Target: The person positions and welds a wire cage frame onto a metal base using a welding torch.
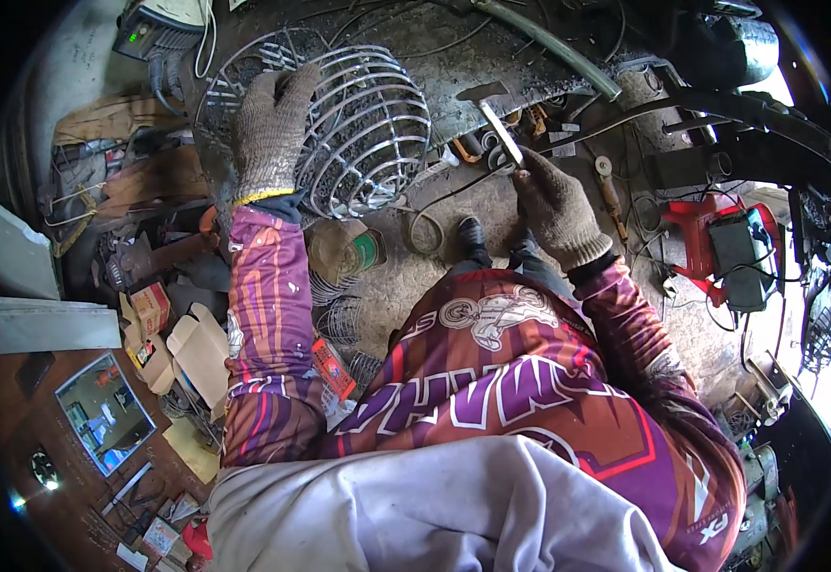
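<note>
A round metal wire cage (pixel 370 119), built of curved bars and rings, rests tilted on the dark workbench (pixel 454 33) at the upper left. My left hand (pixel 275 133), in a grey knit glove, is closed on its wires; the fingertips are partly hidden among the bars. To the right, my gloved right hand (pixel 558 205) is wrapped round the pale handle of a hammer (pixel 501 132). The hammer's dark, narrow head lies over the bench edge, apart from the cage.
A metal tube (pixel 554 48) crosses the bench top. Below are a round tin (pixel 344 250) and several wire rings (pixel 339 319). An angle grinder (pixel 610 195) lies on the floor, near a red plastic stool (pixel 697 243). Open cardboard boxes (pixel 196 353) stand at left.
</note>
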The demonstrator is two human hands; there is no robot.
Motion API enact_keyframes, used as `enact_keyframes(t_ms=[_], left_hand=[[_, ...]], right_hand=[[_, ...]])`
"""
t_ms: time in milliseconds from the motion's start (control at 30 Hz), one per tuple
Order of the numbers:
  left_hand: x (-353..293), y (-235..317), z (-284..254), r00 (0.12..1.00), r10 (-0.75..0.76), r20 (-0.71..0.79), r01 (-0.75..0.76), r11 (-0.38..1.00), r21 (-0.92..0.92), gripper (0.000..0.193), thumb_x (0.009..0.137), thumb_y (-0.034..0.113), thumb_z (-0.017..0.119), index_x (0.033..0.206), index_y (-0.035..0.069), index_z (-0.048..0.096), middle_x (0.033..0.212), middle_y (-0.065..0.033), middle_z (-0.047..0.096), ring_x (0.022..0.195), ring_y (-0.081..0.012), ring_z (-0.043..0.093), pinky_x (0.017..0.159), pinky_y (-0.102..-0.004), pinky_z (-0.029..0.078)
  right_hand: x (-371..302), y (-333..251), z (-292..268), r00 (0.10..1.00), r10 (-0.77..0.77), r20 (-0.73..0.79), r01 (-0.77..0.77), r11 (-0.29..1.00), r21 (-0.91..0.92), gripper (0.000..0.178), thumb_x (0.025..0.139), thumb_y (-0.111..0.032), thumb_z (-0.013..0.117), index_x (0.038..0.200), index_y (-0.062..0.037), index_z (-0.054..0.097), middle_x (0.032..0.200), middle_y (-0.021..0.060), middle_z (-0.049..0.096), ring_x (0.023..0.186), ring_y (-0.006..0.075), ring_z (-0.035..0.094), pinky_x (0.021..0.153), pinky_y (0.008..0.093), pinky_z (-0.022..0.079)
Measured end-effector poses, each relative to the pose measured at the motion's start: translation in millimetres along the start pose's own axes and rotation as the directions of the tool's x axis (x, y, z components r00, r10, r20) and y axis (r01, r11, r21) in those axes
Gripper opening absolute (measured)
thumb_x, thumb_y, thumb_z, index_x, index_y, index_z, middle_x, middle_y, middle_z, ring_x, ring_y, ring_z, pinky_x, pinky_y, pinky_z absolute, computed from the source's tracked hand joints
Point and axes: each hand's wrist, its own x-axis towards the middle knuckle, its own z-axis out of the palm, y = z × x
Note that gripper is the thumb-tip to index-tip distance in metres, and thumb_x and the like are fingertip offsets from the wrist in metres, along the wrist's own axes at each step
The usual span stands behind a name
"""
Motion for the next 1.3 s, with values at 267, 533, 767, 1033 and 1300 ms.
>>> enact_keyframes(t_ms=[267, 533, 767, 1033, 1300], left_hand=[[4, -1, 2, 1.0, 0.012, -0.015, -0.011, 0.999, 0.041, 0.05, 0.089, 0.048, 0.07, 0.111, 0.003, 0.071, 0.105, -0.0151, 0.072, 0.099, -0.0252, 0.067, 0.09, -0.0374, 0.049], [3, 1, 2, 1.0, 0.004, -0.022, -0.003, 0.999, 0.032, 0.046, 0.09, 0.046, 0.07, 0.109, 0.004, 0.072, 0.102, -0.0132, 0.073, 0.094, -0.0227, 0.067, 0.088, -0.0363, 0.049], [0, 2, 1, 1.0, 0.01, -0.023, -0.01, 1.0, 0.023, 0.045, 0.09, 0.044, 0.069, 0.109, 0.004, 0.072, 0.102, -0.0133, 0.073, 0.094, -0.0219, 0.067, 0.088, -0.0357, 0.049], [-2, 5, -1, 1.0, 0.015, -0.016, -0.014, 1.0, 0.024, 0.048, 0.089, 0.046, 0.07, 0.11, 0.004, 0.071, 0.103, -0.0154, 0.072, 0.096, -0.0247, 0.068, 0.089, -0.0366, 0.05], [4, 3, 1, 0.999, 0.029, -0.017, -0.029, 1.0, -0.003, 0.051, 0.088, 0.049, 0.069, 0.111, 0.003, 0.071, 0.101, -0.0142, 0.072, 0.094, -0.0244, 0.066, 0.087, -0.0367, 0.049]], right_hand=[[4, 19, 14, 0.995, 0.017, 0.094, -0.012, 0.998, -0.055, 0.04, 0.103, -0.026, 0.054, 0.13, 0.0028, 0.056, 0.078, 0.0092, 0.064, 0.07, 0.0151, 0.061, 0.065, 0.0332, 0.05], [-10, -11, 16, 0.999, 0.047, -0.015, -0.043, 0.973, 0.227, 0.039, 0.103, -0.028, 0.053, 0.128, 0.0017, 0.058, 0.072, 0.0053, 0.06, 0.064, 0.0133, 0.057, 0.062, 0.0306, 0.047], [-6, -26, 15, 0.998, 0.061, 0.001, -0.06, 0.986, 0.155, 0.036, 0.103, -0.028, 0.053, 0.128, -0.0024, 0.06, 0.074, 0.0064, 0.061, 0.069, 0.0139, 0.058, 0.065, 0.0319, 0.047], [-2, -30, 12, 0.981, 0.193, 0.006, -0.193, 0.981, -0.009, 0.032, 0.101, -0.029, 0.055, 0.12, -0.0039, 0.063, 0.085, 0.0153, 0.066, 0.075, 0.0233, 0.063, 0.072, 0.0358, 0.049], [1, -15, 16, 0.987, 0.161, -0.006, -0.161, 0.986, -0.041, 0.034, 0.101, -0.027, 0.056, 0.121, -0.0012, 0.062, 0.091, 0.021, 0.068, 0.088, 0.0304, 0.068, 0.078, 0.0378, 0.051]])
